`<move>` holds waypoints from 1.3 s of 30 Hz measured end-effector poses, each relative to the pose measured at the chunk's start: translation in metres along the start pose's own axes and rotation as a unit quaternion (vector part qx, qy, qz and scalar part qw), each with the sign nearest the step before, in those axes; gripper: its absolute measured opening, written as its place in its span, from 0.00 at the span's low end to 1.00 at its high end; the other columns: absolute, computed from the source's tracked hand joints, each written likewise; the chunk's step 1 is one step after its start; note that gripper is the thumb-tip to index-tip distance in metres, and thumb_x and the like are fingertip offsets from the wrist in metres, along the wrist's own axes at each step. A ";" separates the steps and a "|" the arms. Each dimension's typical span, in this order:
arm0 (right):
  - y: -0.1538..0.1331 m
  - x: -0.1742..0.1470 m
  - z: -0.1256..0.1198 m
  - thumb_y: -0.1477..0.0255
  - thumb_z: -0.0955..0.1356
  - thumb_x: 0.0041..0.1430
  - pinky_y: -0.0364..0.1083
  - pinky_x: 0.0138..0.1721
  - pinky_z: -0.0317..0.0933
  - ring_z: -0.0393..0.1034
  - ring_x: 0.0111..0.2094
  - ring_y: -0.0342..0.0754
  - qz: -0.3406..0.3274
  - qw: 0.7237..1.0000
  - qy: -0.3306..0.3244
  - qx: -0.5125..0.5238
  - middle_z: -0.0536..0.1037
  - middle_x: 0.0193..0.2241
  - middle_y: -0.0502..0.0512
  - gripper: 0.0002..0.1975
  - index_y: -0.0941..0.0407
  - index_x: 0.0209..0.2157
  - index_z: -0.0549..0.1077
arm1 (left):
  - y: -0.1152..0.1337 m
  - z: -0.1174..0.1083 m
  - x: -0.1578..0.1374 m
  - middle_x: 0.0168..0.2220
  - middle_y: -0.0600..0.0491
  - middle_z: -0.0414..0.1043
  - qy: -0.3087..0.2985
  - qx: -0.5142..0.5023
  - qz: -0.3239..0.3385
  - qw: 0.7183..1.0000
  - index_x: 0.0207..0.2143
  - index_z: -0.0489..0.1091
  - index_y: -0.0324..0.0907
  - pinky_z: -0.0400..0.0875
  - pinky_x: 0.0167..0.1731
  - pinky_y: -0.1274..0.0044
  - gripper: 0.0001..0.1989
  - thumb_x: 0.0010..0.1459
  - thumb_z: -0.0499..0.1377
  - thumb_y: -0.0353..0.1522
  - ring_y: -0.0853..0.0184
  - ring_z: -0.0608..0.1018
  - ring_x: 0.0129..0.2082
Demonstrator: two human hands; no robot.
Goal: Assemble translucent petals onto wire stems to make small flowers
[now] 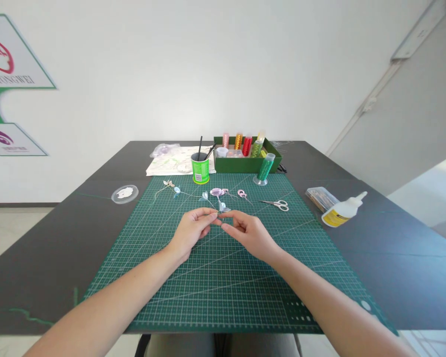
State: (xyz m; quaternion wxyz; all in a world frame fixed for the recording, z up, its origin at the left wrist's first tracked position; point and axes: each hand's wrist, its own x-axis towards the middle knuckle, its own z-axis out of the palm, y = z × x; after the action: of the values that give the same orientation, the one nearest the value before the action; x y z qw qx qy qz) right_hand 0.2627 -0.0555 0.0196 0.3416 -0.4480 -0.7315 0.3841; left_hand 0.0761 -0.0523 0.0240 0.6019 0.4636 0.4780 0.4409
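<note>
Over the middle of the green cutting mat (208,297), my left hand (193,228) pinches the thin stem of a pale blue flower (223,206) between thumb and fingers. The petals point away from me. My right hand (250,232) reaches in from the other side, its index fingertip at the stem and its thumb held apart below; any thread between them is too fine to make out. Just beyond lie a pale blue petal piece on wire (205,196), a lilac petal piece (216,192), a pink looped piece (242,193) and another blue one (177,190).
White-handled scissors (281,205) lie right of the flowers. Behind stand a green can (200,171) with dark tools, a green thread spool (266,167) and a green box (230,165) of spools. A glue bottle (344,210) and clear case (321,198) lie right, a round lid (125,194) left.
</note>
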 end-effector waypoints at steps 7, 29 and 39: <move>0.001 -0.004 -0.002 0.67 0.65 0.65 0.42 0.23 0.45 0.48 0.18 0.39 -0.060 0.993 0.043 -0.089 0.54 0.16 0.42 0.11 0.56 0.37 0.77 | 0.001 0.000 0.001 0.30 0.49 0.79 0.000 0.016 0.004 1.000 0.37 0.75 0.38 0.48 0.16 0.82 0.15 0.53 0.65 0.40 0.77 0.61 0.17; -0.005 0.002 -0.015 0.62 0.71 0.56 0.51 0.35 0.70 0.78 0.35 0.55 0.010 0.991 0.095 0.091 0.84 0.31 0.55 0.10 0.53 0.32 0.84 | -0.005 0.014 -0.016 0.29 0.50 0.81 -0.200 0.202 -0.027 0.958 0.28 0.68 0.41 0.62 0.18 0.80 0.07 0.56 0.60 0.35 0.73 0.70 0.17; 0.005 0.008 -0.016 0.63 0.71 0.55 0.51 0.36 0.70 0.78 0.36 0.55 0.030 0.994 0.077 0.076 0.84 0.32 0.55 0.10 0.53 0.32 0.84 | -0.001 0.014 -0.018 0.30 0.49 0.82 -0.220 0.191 -0.007 0.957 0.30 0.68 0.41 0.62 0.18 0.81 0.09 0.57 0.61 0.36 0.72 0.71 0.19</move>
State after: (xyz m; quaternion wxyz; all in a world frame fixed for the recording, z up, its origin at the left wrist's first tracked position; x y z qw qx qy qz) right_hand 0.2751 -0.0427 0.0239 0.4189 -0.4703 -0.6579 0.4131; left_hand 0.0869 -0.0720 0.0273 0.5957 0.6517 0.4123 0.2245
